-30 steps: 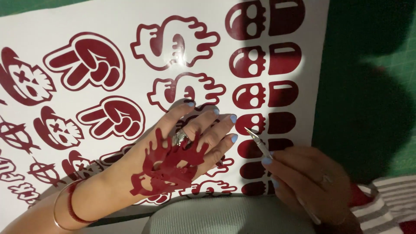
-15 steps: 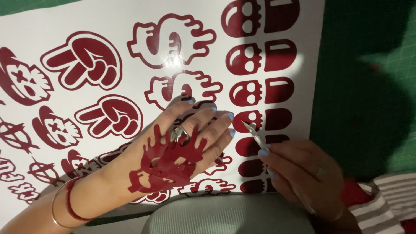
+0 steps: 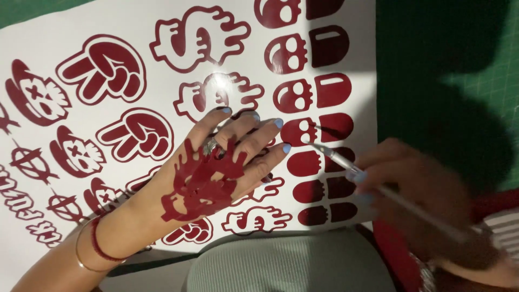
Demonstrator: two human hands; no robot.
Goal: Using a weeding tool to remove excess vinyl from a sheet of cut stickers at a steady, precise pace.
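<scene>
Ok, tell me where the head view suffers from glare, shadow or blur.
Head view: glare spot on the white sticker sheet above the left hand; deep shadow across the green cutting mat; the right hand and its thin tool are motion-blurred.

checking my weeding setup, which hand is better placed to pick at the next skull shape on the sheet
Right. The right hand holds the thin tool with its tip at the skull shape. The left hand lies flat on the white sheet, probably steadying it, with peeled red vinyl stuck on its back.
</scene>
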